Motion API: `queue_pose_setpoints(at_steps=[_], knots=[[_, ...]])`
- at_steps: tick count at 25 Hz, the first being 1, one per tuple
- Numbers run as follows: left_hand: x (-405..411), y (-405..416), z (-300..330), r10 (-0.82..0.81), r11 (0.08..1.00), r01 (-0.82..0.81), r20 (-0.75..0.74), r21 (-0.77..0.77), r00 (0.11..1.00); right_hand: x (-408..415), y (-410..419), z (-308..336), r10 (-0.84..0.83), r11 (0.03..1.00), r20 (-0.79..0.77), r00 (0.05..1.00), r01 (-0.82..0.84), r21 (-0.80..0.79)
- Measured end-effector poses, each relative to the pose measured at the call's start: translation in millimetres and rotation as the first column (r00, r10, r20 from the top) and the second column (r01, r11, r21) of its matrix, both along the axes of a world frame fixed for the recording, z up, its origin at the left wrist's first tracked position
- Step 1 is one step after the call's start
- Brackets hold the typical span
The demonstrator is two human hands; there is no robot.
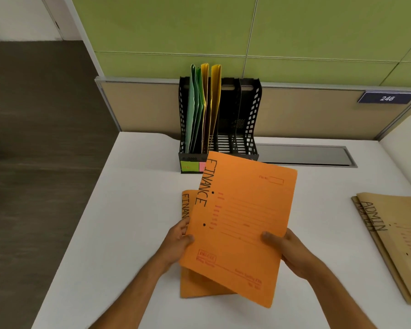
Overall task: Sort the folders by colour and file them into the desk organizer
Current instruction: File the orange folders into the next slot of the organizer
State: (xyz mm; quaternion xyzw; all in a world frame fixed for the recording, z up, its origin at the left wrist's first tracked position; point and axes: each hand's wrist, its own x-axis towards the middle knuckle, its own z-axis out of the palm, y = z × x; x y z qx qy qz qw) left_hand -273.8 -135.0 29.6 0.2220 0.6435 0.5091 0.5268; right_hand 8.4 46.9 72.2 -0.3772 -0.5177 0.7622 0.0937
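Observation:
An orange folder marked FINANCE (242, 217) is lifted and tilted above the white desk. My left hand (176, 243) grips its left edge and my right hand (287, 248) grips its right edge. A second orange FINANCE folder (188, 283) lies flat under it, mostly covered. The black desk organizer (249, 115) stands at the back of the desk. Green folders (195, 108) fill its leftmost slot and yellow folders (212, 100) stand beside them. Its right slots are empty. Two tan folders marked ADMIN (394, 243) lie at the right.
The white desk (119, 229) ends at its left edge with dark floor beyond. A grey cable tray lid (301, 155) is set in the desk behind the folders. Coloured sticky labels (190, 166) sit on the organizer's front. A green partition wall rises behind.

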Motion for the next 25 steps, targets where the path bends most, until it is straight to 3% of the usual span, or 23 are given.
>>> queue_pose_setpoints(at_steps=[3, 7, 11, 14, 18, 25], knots=[[-16.6, 18.1, -2.2, -0.074, 0.997, 0.072, -0.066, -0.034, 0.995, -8.0, 7.8, 15.2, -0.047, 0.993, 0.003, 0.999, 0.047, 0.105], [-50.7, 57.8, 0.7, -0.097, 0.988, 0.049, -0.342, -0.145, 0.935, -5.3, 28.3, 33.8, -0.211, 0.944, 0.049, 0.976, 0.191, 0.268], [-93.9, 110.2, 24.6, -0.140, 0.987, 0.054, -0.670, -0.149, 0.729, -7.8, 47.7, 51.4, -0.325, 0.866, 0.001, 0.946, 0.298, 0.401], [-120.4, 154.6, 36.3, -0.224, 0.974, 0.113, -0.806, -0.194, 0.548, -22.7, 51.8, 56.5, -0.374, 0.824, 0.015, 0.927, 0.325, 0.464], [-140.9, 192.5, 27.2, -0.438, 0.899, 0.118, -0.842, -0.423, 0.316, -48.2, 51.7, 52.6, -0.446, 0.773, 0.056, 0.893, 0.353, 0.527], [-143.3, 197.7, 1.4, -0.526, 0.851, 0.102, -0.827, -0.516, 0.201, -87.4, 67.8, 65.6, -0.561, 0.631, -0.008, 0.828, 0.434, 0.643]])
